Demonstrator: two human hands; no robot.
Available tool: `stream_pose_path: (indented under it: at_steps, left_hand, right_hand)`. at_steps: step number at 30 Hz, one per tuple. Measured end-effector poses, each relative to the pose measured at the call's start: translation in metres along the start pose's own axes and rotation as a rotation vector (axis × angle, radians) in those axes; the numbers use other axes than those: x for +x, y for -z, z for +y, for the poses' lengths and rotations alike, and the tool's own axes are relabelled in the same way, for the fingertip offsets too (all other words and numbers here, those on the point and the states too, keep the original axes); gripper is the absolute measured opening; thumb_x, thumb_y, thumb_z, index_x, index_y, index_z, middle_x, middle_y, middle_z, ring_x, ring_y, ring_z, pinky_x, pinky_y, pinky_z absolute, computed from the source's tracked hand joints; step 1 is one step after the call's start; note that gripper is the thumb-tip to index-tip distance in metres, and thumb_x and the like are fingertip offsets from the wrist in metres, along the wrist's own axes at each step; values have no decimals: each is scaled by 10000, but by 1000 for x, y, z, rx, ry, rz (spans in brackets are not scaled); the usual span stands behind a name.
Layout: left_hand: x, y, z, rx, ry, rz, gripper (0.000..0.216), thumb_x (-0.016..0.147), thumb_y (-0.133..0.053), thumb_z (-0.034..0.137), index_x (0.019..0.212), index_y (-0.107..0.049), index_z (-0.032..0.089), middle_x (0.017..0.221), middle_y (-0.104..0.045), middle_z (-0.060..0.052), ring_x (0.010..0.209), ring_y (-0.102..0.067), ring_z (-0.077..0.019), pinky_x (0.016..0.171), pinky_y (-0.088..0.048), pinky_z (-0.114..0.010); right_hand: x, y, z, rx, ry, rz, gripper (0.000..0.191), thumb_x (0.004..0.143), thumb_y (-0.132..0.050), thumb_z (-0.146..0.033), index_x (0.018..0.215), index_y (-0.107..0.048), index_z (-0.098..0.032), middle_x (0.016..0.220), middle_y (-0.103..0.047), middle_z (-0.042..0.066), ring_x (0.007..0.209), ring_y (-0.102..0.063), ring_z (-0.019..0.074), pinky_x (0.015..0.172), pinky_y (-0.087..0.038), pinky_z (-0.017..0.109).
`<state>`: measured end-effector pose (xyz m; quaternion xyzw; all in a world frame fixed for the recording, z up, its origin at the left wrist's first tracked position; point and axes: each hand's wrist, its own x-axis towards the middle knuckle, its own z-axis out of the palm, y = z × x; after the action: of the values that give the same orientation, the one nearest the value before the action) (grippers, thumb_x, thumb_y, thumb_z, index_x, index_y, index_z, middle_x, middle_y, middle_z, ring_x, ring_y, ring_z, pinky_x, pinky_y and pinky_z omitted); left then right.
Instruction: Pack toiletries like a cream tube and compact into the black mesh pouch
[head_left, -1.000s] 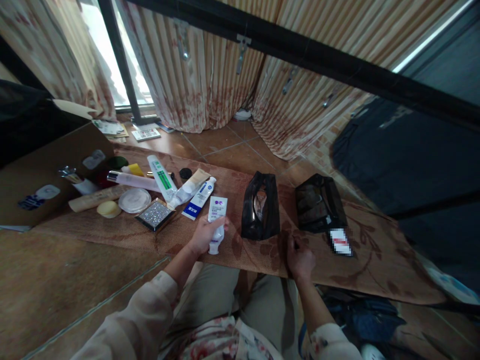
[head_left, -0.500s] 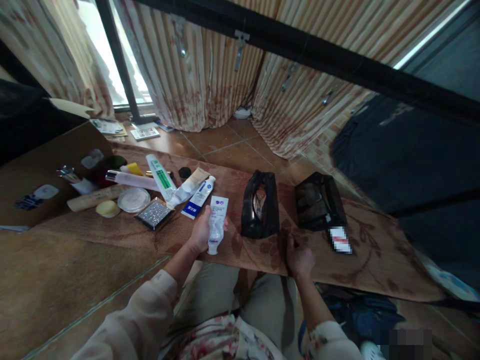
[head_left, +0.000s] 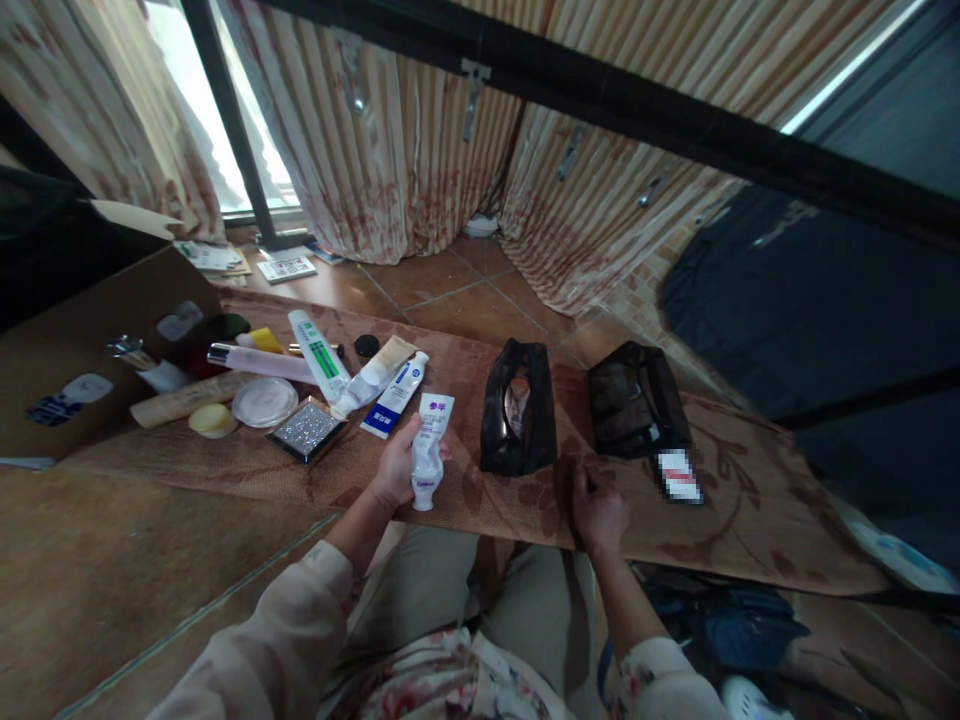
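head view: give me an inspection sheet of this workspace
surface: patterned brown mat on the floor
job's things: white tube, cap down, in left hand
clutter: two black pouches right of it; tubes, round compact, glitter case, cardboard box at left
grips: left hand shut on white tube; right hand curled at mat's near edge, contents unclear
cables: nothing seen
surroundings: striped curtains, tiled floor

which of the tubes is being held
The white tube with purple print, upright in the left hand. The green-striped tube, beige tube and blue-labelled tube all lie on the mat.
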<state>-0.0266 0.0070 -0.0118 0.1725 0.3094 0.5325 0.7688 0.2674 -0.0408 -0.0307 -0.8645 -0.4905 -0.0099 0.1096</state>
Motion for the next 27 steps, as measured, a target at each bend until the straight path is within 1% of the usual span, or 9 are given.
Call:
stream_pose_path:
  at_steps: [6,10,16,18,27]
  left_hand:
    - [3,3,-1,46,10,25,405,828,-519,489,913,-641,113,707,-667,-66,637,-638,-175,619,-504,-279]
    - [5,6,-2,61,28,18,442,823,-522,511,945,-649,105,729,-682,-80,651,-650,-181,619,-503,-277]
    - [8,11,-4,64,52,6,499,826,-493,556,922,-665,97,733,-690,-98,613,-646,-176,475,-439,-234]
    - [8,11,-4,73,55,8,506,823,-495,561,919,-667,95,726,-690,-97,591,-639,-171,455,-421,-231]
    - [6,7,-3,92,19,42,460,812,-536,534,910,-658,101,769,-692,-85,607,-634,-151,550,-464,-240]
  right_hand:
    - [1,2,-1,22,21,6,447,897,-421,-482,942,-735,-167,744,-690,115,636,-591,181,559,-310,257]
    - [1,1,0,21,25,11,437,897,-426,-470,958,-731,-163,766,-694,122,633,-590,181,560,-309,257]
    - [1,-1,1,2,5,1,422,894,-438,-474,970,-727,-176,774,-698,122,636,-591,188,562,-304,257]
    - [1,0,0,-7,-7,0,433,896,-428,-487,970,-726,-182,776,-699,121,629,-590,188,560,-302,258]
    - [-1,3,-2,1,9,15,447,895,-419,-486,988,-722,-170,767,-698,128,637,-601,195,553,-301,266]
